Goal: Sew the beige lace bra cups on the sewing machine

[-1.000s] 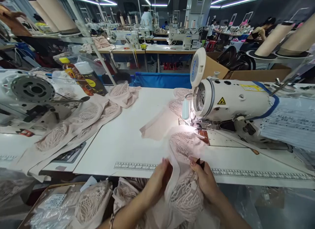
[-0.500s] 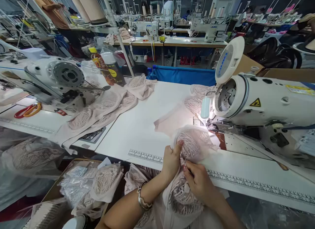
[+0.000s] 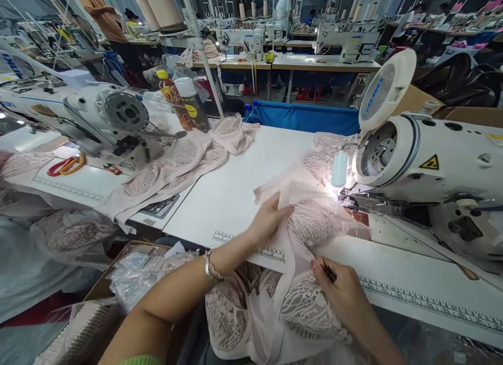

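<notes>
A string of pale pink lace bras [image 3: 310, 221] runs from the sewing machine [image 3: 393, 150] over the table's front edge. My left hand [image 3: 271, 218] pinches the upper edge of the bra piece lying left of the lit needle area. Lower down, my right hand [image 3: 340, 284] grips the band between that piece and the hanging lace cup [image 3: 306, 307]. A small dark pointed tool [image 3: 328, 271], perhaps thread snips, is tucked in my right fingers. More lace pieces [image 3: 228, 312] hang below the edge, over my lap.
Finished-looking lace pieces [image 3: 173, 171] lie across the table's left side near a second sewing machine [image 3: 113, 113]. Red and orange scissors [image 3: 66, 165] rest there. Two bottles [image 3: 192, 106] stand behind. A cardboard box with plastic-wrapped items [image 3: 137, 273] sits below left.
My left hand has moved up and left along the fabric, spreading the gathered piece flat. My right hand has shifted slightly right, and its dark tool shows more. The view has turned left.
</notes>
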Tool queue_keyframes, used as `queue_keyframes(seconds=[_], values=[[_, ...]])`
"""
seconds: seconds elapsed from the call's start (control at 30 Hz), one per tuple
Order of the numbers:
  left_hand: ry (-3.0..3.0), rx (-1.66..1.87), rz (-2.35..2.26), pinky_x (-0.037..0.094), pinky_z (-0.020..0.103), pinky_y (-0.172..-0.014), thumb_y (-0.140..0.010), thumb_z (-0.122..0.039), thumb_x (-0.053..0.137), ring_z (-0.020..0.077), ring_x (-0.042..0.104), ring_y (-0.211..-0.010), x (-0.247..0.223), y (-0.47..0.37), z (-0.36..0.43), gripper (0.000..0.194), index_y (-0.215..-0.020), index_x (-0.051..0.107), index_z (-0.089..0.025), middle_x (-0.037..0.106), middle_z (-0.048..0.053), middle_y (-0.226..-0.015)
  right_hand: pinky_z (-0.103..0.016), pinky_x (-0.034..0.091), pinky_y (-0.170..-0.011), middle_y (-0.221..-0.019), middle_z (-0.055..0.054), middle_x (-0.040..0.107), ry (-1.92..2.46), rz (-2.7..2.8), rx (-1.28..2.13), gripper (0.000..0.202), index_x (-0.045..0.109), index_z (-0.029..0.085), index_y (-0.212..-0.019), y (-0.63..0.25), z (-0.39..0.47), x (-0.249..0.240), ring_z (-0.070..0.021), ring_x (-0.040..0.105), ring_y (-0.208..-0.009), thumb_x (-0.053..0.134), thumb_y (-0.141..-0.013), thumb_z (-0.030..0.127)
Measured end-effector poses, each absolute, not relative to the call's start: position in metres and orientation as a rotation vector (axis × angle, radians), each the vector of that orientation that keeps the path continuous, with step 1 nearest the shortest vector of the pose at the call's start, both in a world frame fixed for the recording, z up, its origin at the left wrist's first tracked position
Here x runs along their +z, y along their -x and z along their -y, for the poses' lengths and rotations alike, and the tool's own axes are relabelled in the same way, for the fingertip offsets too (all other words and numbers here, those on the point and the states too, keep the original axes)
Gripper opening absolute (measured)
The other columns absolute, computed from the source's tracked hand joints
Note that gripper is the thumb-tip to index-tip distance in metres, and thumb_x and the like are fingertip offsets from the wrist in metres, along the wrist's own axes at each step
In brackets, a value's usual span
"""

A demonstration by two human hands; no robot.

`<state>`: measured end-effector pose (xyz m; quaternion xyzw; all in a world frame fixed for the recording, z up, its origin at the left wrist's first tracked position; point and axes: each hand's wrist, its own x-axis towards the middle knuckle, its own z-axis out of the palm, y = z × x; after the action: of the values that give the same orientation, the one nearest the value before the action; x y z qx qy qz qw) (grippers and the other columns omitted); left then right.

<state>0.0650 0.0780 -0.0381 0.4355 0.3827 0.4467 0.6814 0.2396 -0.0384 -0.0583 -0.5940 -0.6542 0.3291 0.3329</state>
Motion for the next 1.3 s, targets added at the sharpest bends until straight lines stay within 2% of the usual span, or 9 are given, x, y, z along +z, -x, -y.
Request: queue_keyframes(seconds=[0.27, 0.43, 0.53, 0.67, 0.77, 0.83, 0.97, 1.13, 1.3], values=[[-1.668, 1.235, -1.57, 0.039, 0.058, -0.112, -0.082, -0.004, 0.058, 0.0335, 0.05, -0.132, -0.034, -0.022, -0.146, 0.064, -0.143, 0.04, -0.011, 0.047, 0.023, -0.145, -0.029, 0.034, -0.042, -0.045, 0.001, 0.055, 1.692, 1.955, 0.799, 0.038, 0.053, 0.026, -0.064, -0.278, 0.035, -0.041, -0.0198, 0.052, -0.039, 0.043, -0.095, 0.044], [-2.778, 0.712, -0.543, 0.04, 0.042, -0.115, -0.101, -0.02, 0.045, 0.0211, 0.055, -0.13, -0.053, -0.085, -0.092, 0.029, -0.125, 0.062, -0.022, 0.064, 0.008, -0.131, -0.03, 0.035, -0.042, -0.05, -0.001, 0.061, 1.619, 2.276, 0.917, 0.041, 0.057, 0.027, -0.058, -0.309, 0.01, 0.011, -0.0194, 0.057, -0.043, 0.052, -0.093, 0.046], [-2.993, 0.428, -0.241, 0.037, 0.044, -0.117, -0.104, -0.035, 0.047, 0.0283, 0.047, -0.139, -0.063, -0.126, -0.069, 0.039, -0.136, 0.057, -0.014, 0.055, 0.015, -0.146, -0.031, 0.025, -0.04, -0.044, -0.001, 0.054, 1.668, 2.513, 0.726, 0.044, 0.048, 0.027, -0.051, -0.341, -0.004, 0.03, -0.0165, 0.049, -0.037, 0.064, -0.086, 0.049], [-2.939, 0.415, -0.298, 0.036, 0.051, -0.115, -0.103, -0.039, 0.049, 0.0345, 0.045, -0.138, -0.064, -0.145, -0.082, 0.049, -0.141, 0.051, -0.008, 0.052, 0.018, -0.147, -0.033, 0.021, -0.045, -0.051, -0.005, 0.059, 1.87, 2.514, 0.051, 0.029, 0.056, 0.026, -0.058, -0.375, -0.02, 0.01, -0.0183, 0.051, -0.042, 0.062, -0.085, 0.035], [-2.854, 0.423, -0.146, 0.036, 0.044, -0.118, -0.104, -0.036, 0.049, 0.0286, 0.047, -0.138, -0.061, -0.144, -0.107, 0.046, -0.139, 0.052, -0.007, 0.056, 0.016, -0.145, -0.033, 0.033, -0.051, -0.083, -0.01, 0.073, 1.907, 2.284, -0.169, 0.018, 0.069, 0.022, -0.09, -0.371, -0.035, -0.023, -0.021, 0.062, -0.056, 0.052, -0.085, 0.019], [-2.763, 0.405, -0.126, 0.044, 0.036, -0.11, -0.105, -0.026, 0.045, 0.0214, 0.057, -0.127, -0.06, -0.144, -0.119, 0.034, -0.132, 0.057, -0.01, 0.064, 0.014, -0.134, -0.031, 0.039, -0.055, -0.092, -0.009, 0.075, 1.909, 2.057, -0.117, 0.019, 0.067, 0.023, -0.097, -0.359, -0.046, -0.042, -0.0215, 0.065, -0.063, 0.051, -0.089, 0.026], [-2.702, 0.447, -0.511, 0.053, 0.031, -0.084, -0.103, -0.017, 0.043, 0.02, 0.063, -0.1, -0.064, -0.149, -0.121, 0.024, -0.113, 0.063, -0.009, 0.069, 0.012, -0.11, -0.028, 0.039, -0.053, -0.067, -0.002, 0.065, 1.893, 1.826, 0.025, 0.019, 0.055, 0.024, -0.074, -0.34, -0.059, -0.061, -0.0192, 0.057, -0.056, 0.05, -0.086, 0.038], [-3.048, 0.505, -0.727, 0.043, 0.044, -0.103, -0.101, -0.043, 0.047, 0.0338, 0.053, -0.127, -0.072, -0.149, -0.1, 0.055, -0.13, 0.057, 0.003, 0.057, 0.026, -0.137, -0.027, 0.035, -0.052, -0.056, 0.001, 0.055, 1.898, 1.811, 0.029, 0.021, 0.046, 0.025, -0.066, -0.337, -0.054, -0.066, -0.0164, 0.046, -0.049, 0.048, -0.085, 0.035], [-3.292, 0.479, -0.574, 0.032, 0.047, -0.11, -0.104, -0.044, 0.04, 0.0349, 0.057, -0.121, -0.071, -0.148, -0.097, 0.055, -0.117, 0.067, 0.002, 0.066, 0.026, -0.125, -0.028, 0.036, -0.052, -0.057, 0.001, 0.056, 1.932, 1.811, 0.027, 0.015, 0.046, 0.026, -0.071, -0.334, -0.051, -0.067, -0.0182, 0.051, -0.049, 0.049, -0.082, 0.035]])
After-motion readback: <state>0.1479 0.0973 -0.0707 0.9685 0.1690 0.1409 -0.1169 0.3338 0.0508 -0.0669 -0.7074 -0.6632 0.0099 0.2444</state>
